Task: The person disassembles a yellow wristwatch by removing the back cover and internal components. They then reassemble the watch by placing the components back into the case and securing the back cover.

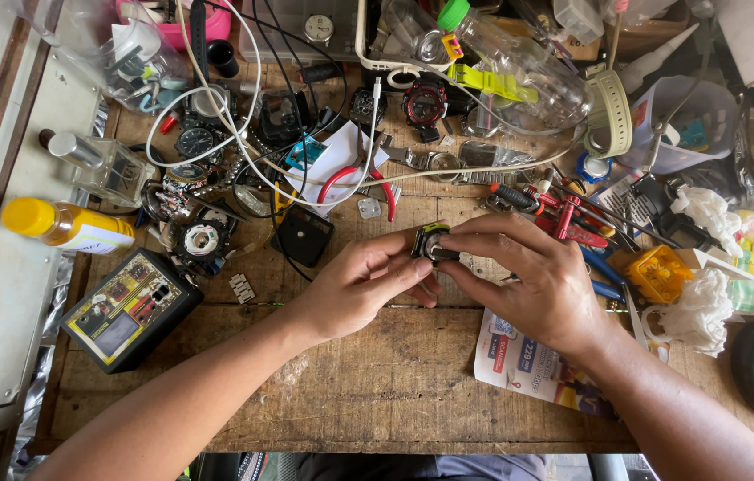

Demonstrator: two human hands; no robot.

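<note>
Both my hands meet over the middle of a worn wooden workbench. Between their fingertips sits a small black watch case with a yellow-green trim. My left hand pinches it from the left and below. My right hand grips it from the right, fingers curled over its top. The case's face is mostly hidden by my fingers.
Watches, watch parts and cables crowd the bench's far side. Red-handled pliers lie behind my hands, red screwdrivers to the right. A black box tester and a yellow-capped bottle sit left. A printed card lies under my right wrist.
</note>
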